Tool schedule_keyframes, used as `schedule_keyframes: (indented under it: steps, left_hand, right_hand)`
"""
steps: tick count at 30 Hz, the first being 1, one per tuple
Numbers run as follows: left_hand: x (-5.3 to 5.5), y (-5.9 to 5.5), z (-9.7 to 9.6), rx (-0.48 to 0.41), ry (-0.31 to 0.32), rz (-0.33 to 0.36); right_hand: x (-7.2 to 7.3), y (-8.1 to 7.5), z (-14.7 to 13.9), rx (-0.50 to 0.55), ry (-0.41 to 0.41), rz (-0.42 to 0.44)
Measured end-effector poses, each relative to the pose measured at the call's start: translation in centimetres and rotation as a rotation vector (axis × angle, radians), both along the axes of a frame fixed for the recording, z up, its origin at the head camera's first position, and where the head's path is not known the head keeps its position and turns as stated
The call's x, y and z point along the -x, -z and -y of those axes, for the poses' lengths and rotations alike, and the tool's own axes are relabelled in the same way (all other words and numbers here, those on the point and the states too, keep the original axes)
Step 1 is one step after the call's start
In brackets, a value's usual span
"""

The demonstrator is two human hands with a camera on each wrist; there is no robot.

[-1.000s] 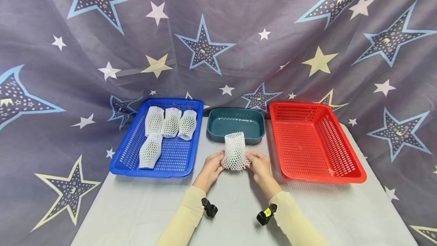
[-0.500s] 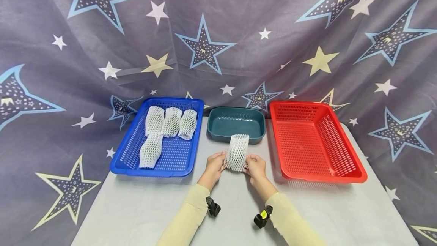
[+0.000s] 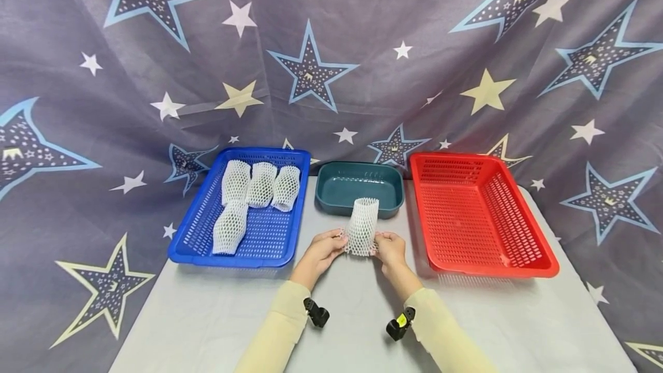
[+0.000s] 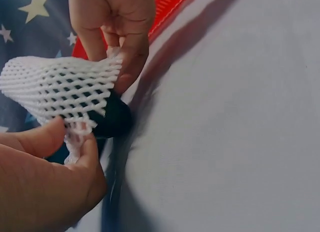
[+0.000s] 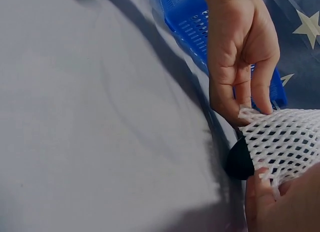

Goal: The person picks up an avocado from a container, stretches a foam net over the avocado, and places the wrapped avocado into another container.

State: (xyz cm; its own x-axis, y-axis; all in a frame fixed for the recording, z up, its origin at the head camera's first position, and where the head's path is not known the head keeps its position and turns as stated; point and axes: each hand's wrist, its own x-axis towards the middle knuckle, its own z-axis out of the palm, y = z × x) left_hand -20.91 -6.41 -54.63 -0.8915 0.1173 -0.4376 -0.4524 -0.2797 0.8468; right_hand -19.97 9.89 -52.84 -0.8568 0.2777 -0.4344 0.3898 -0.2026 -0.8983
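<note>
A white foam fruit net (image 3: 362,226) stands nearly upright between my hands, in front of the green dish. My left hand (image 3: 322,251) pinches the left side of its lower rim between thumb and fingers, drawing out a bit of the mesh. On the opposite side my right hand (image 3: 392,250) pinches the rim too. Inside the net is a dark, smooth, rounded thing (image 4: 114,117), whose end pokes out of the opening in both wrist views. The mesh covers the rest of it.
To the left, a blue basket (image 3: 228,259) holds several net-wrapped pieces (image 3: 230,228). Behind the net sits a dark green dish (image 3: 334,189). A red basket (image 3: 456,217) stands at right. The pale cloth-covered table (image 3: 357,327) meets a star-patterned curtain (image 3: 414,91).
The net, tilted left at first, now leans slightly right and has shifted a little rightward. Its lower rim is spread wider than half a second ago, with my left hand turned slightly outward.
</note>
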Motion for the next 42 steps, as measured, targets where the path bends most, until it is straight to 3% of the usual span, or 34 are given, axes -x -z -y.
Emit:
schedule_keyframes:
  steps: [11,17,27,33,38,42]
  left_hand:
    - [-0.1,-0.1,-0.3,0.177,-0.084,-0.022]
    - [0.1,-0.1,-0.1,0.245,-0.081,-0.042]
    - [0.0,-0.6,-1.1,0.413,-0.063,-0.184]
    - [-0.2,-1.1,-1.8,0.524,-0.028,-0.213]
    - [-0.1,-1.4,-2.0,0.634,-0.042,-0.262]
    - [-0.1,-1.4,-2.0,0.703,-0.070,-0.326]
  right_hand:
    - [0.3,1.2,0.0,-0.058,-0.061,-0.026]
    - [0.4,1.3,0.1,-0.117,-0.090,-0.048]
    - [0.2,1.5,-0.4,-0.414,-0.101,-0.115]
    - [0.0,1.9,-0.6,-0.621,-0.086,-0.193]
    - [0.0,1.7,-0.6,-0.616,-0.151,-0.265]
    - [0.0,1.7,-0.7,-0.520,-0.246,-0.306]
